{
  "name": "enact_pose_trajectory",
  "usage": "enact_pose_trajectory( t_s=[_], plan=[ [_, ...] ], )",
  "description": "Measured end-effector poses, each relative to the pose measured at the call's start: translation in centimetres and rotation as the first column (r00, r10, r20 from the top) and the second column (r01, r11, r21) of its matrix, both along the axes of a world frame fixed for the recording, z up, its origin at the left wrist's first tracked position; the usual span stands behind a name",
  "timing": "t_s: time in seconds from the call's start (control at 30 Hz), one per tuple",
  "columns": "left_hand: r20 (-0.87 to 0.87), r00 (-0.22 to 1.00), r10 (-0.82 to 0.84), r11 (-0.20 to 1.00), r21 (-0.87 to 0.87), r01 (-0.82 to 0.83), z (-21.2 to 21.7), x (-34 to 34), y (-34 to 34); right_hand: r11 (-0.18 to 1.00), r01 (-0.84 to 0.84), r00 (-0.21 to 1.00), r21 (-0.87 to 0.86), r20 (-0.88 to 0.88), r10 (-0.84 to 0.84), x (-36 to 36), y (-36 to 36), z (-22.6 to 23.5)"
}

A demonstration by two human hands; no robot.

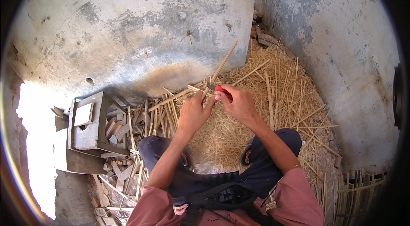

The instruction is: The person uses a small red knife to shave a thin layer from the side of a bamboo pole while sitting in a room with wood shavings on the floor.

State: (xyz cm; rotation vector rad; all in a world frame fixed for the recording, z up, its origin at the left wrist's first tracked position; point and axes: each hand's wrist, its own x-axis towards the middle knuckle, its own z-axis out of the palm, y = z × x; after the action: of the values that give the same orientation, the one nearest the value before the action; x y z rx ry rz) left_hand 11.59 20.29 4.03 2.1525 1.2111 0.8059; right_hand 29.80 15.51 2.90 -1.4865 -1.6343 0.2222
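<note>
My left hand [193, 113] is closed around the lower part of a thin pale bamboo strip [225, 60], which slants up and to the right toward the wall. A red-handled knife [224, 92] is gripped in my right hand [241, 105]. Its dark, short blade points left and lies against or just over the strip; contact is too small to tell. Both hands are close together, thumbs nearly meeting, above a heap of fine shavings [218, 134] between my bent knees.
Several split strips [167, 110] lie left of the shavings, with more [271, 98] at the right. A wooden stool on its side [92, 138] stands at the left amid rubble [119, 174]. Peeling walls [171, 21] close in behind. A slatted bamboo piece [361, 192] is at lower right.
</note>
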Motion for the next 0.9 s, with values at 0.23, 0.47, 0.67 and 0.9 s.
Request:
enact_pose_trajectory(
  t_s=[0.23, 0.47, 0.67, 0.9],
  plan=[
    [-0.054, 0.999, 0.007, 1.0, -0.028, -0.008, 0.6, 0.2, 0.0, 1.0, -0.002, 1.0, 0.026, 0.015, 0.001, 0.5, 0.0, 0.9],
    [-0.017, 1.0, 0.008, 0.999, 0.053, -0.007, 0.3, 0.4, 0.2, 0.998, -0.018, 0.999, 0.063, 0.03, 0.016, 1.2, 0.3, 1.3],
    [-0.07, 0.997, 0.022, 0.999, -0.021, -0.024, 0.8, 0.0, 0.0, 0.988, -0.026, 0.998, 0.15, 0.053, 0.018, 1.1, 0.4, 1.1],
    [-0.217, 0.972, 0.086, 0.994, 0.087, -0.069, 0.4, -0.7, -2.1, 0.926, 0.359, 0.92, 0.114, -0.207, -0.332, 5.6, 2.9, 0.9]
  ],
)
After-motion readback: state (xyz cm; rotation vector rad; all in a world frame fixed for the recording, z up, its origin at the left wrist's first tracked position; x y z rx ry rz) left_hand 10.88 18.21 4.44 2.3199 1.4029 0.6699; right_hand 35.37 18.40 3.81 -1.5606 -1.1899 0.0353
